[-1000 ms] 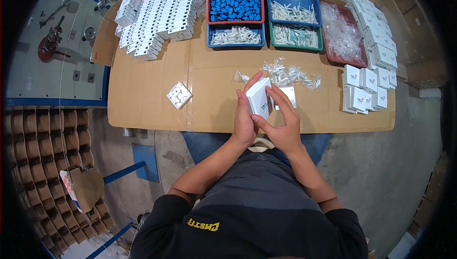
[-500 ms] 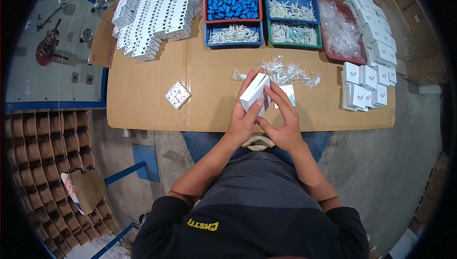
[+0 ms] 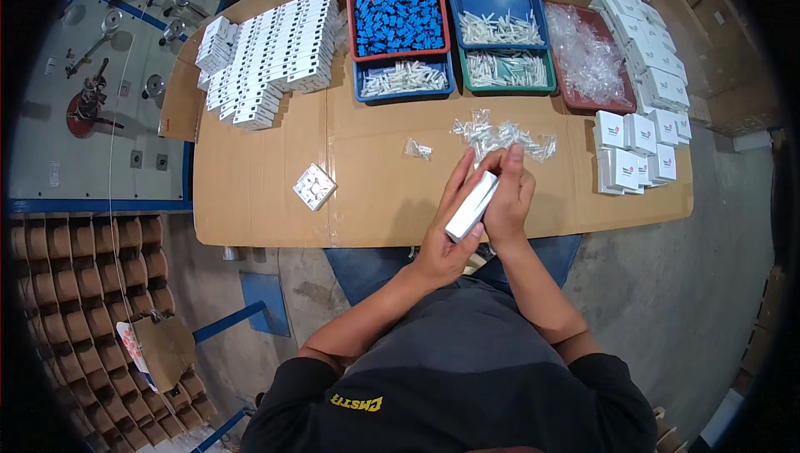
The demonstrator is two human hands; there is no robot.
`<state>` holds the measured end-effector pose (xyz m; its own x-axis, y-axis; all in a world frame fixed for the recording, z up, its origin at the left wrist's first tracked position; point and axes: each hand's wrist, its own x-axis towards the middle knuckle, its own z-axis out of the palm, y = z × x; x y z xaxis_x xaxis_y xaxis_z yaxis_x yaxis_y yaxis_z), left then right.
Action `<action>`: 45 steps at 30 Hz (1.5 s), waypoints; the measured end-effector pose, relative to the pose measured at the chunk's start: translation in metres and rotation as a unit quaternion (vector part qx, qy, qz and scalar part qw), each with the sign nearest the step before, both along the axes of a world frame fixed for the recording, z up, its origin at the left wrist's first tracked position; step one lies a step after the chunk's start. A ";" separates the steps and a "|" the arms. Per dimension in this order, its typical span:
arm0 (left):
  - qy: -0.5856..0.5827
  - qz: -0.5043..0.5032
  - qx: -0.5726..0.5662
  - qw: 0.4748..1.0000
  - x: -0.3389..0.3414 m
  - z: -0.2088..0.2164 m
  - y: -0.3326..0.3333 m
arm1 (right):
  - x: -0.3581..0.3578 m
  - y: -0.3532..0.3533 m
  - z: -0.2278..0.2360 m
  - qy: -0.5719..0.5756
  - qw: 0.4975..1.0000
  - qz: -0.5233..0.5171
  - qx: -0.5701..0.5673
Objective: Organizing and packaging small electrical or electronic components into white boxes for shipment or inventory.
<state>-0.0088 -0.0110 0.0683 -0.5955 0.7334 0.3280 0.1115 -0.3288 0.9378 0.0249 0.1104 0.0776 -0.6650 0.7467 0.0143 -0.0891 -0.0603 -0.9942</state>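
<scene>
A flat white box (image 3: pixel 472 208) is held on edge between my hands above the table's near edge, its narrow side facing up. My left hand (image 3: pixel 442 246) grips it from the left and below, with the thumb near its lower end. Against its right face presses my right hand (image 3: pixel 508 203), fingers and thumb pointing upward. Just beyond the hands lie small clear bags of parts (image 3: pixel 483 132), with a single clear bag (image 3: pixel 418 150) to their left. Farther left, a white square piece with recesses (image 3: pixel 315 187) rests on the cardboard.
Stacked white units (image 3: pixel 275 57) stand at the back left. Behind are a red tray of blue connectors (image 3: pixel 443 3) and blue (image 3: pixel 450 78) and green trays (image 3: pixel 551 82) with white plugs. A red tray of clear bags (image 3: pixel 629 106) and stacked white boxes (image 3: pixel 625 168) are right.
The box has moved down and right and turned, so its narrow side faces up. My right hand has flattened against its side. A white square on the table is now hidden from sight.
</scene>
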 end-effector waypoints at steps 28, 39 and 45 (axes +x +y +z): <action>-0.285 -0.102 -0.244 0.921 0.016 -0.080 0.041 | 0.125 0.071 -0.061 -0.207 0.952 0.155 0.166; -0.259 -0.120 -0.347 0.893 0.010 -0.098 0.025 | 0.177 0.224 -0.098 -0.298 0.810 -0.351 0.364; -0.242 -0.116 -0.351 0.897 0.010 -0.099 0.020 | 0.180 0.240 -0.114 -0.341 0.820 -0.316 0.334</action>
